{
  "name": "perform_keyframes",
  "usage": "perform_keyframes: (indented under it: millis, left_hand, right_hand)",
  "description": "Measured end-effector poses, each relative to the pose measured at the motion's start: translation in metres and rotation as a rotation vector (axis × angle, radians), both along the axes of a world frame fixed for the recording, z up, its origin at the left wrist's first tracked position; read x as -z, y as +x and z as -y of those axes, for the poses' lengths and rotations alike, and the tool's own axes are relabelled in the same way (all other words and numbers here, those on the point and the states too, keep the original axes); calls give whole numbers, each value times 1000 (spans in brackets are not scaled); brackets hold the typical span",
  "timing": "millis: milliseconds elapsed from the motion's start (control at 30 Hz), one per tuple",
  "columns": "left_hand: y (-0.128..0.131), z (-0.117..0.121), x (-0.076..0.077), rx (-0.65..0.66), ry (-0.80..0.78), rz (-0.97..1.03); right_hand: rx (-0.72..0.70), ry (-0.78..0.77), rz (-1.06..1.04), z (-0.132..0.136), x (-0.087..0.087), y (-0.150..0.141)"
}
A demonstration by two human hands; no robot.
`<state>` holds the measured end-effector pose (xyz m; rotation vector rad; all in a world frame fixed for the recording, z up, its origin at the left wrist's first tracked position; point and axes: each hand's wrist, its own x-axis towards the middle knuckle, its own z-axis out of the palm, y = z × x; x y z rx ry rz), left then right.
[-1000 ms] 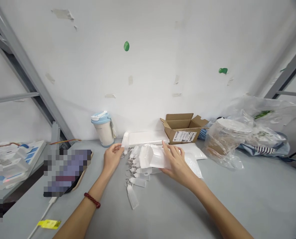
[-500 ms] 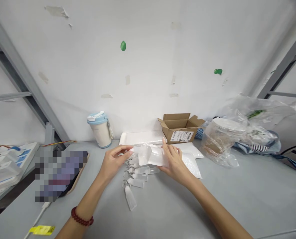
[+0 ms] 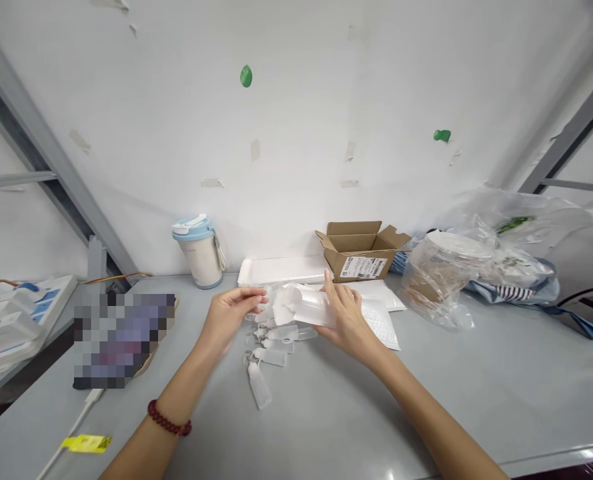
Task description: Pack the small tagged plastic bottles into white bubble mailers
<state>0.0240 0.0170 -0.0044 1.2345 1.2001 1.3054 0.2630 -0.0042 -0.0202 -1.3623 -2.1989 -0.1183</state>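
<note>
My right hand [image 3: 346, 317] is half closed around a white padded envelope [image 3: 312, 311], thumb at its near edge, fingers along the far side. The envelope's mouth gapes towards my left hand [image 3: 229, 313], whose thumb and fingertips are drawn together just beside it; I can't tell whether they pinch anything small. I have the envelope near the middle of the grey surface [image 3: 296, 420], by a cluster of small translucent bottles [image 3: 272, 357]. For reading matter, the open cardboard box [image 3: 351, 243] at the back has a white label [image 3: 364, 267] with dark print and what looks like a barcode, too tiny for me to make out. The tumbler [image 3: 200, 257] has a faint line of lettering, and the yellow tag [image 3: 86, 443] on the white cable [image 3: 71, 427] carries dark marks, both illegible.
</note>
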Motion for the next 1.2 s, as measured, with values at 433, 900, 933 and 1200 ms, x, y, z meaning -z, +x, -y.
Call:
perform_keyframes:
  millis: [433, 900, 933, 1200]
  left_hand:
    - [-45, -42, 44, -209, -25, -471]
    - [-33, -38, 40, -91, -5, -411]
    - [-32, -38, 40, -93, -4, -409]
    - [-31, -27, 16, -238, -23, -166]
  right_hand:
    - [-110, -75, -73, 3, -2, -1]
    - [-149, -106, -160, 2, -5, 3]
    - [-152, -104, -156, 2, -4, 3]
    - [-131, -48, -125, 1, -1, 3]
